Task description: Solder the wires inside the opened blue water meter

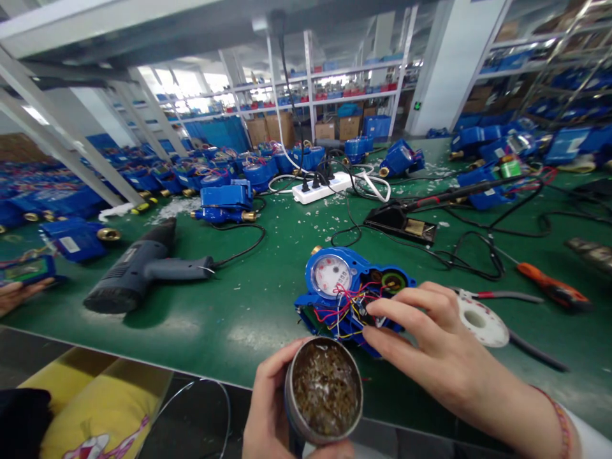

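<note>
A round metal tin (326, 390) holding brown, glossy, lumpy stuff is in my left hand (268, 408), whose fingers wrap round its side at the bench's front edge. Beyond it lies a blue water meter (329, 275) with a round white dial, its housing open and red, yellow, white and black wires (347, 307) spilling out. My right hand (425, 338) reaches in from the right. Its thumb and forefinger are curled towards each other at the wires in a loose pinch. What lies between those fingertips is too small to make out.
A grey heat gun (143, 268) lies left. Behind are a white power strip (322, 188) and more blue meters (224, 201). On the right are a soldering iron stand (401, 220), an orange-handled screwdriver (552, 285), and a white spool (482, 320). Another person's hand (21, 296) is at far left.
</note>
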Tool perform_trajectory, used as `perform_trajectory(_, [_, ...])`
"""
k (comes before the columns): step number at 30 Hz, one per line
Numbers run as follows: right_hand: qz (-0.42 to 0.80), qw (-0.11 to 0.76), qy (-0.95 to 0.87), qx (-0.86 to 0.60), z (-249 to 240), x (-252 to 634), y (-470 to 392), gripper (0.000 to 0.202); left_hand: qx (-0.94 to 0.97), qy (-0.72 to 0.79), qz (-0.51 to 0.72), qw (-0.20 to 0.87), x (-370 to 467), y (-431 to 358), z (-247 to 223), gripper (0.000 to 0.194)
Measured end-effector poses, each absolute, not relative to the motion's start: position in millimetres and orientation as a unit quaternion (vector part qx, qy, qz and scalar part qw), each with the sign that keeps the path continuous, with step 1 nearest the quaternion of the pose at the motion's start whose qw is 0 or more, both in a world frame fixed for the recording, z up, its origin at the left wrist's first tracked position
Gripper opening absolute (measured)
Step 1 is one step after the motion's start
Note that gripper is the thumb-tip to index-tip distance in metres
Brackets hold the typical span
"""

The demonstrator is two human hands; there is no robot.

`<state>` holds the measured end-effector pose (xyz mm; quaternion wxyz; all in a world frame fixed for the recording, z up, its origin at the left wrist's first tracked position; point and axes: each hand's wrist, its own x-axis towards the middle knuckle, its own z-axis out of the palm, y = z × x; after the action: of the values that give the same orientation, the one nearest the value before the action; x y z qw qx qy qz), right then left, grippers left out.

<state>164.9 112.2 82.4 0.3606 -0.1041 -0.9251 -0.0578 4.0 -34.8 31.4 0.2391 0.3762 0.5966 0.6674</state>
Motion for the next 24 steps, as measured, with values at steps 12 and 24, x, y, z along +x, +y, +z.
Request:
perform_trajectory(12, [0.104,0.385,-0.913,-0.091,75.7,154.9,116.1,0.019,0.478,0.659,0.570,0.113,-3.5,-26.7,22.0,0.065])
perform_trajectory(24, [0.042,0.388,-0.918,-0.078,81.7,148.8,114.8,0.035,0.624,0.602,0.498,0.009,-27.9,-11.6,27.2,0.072])
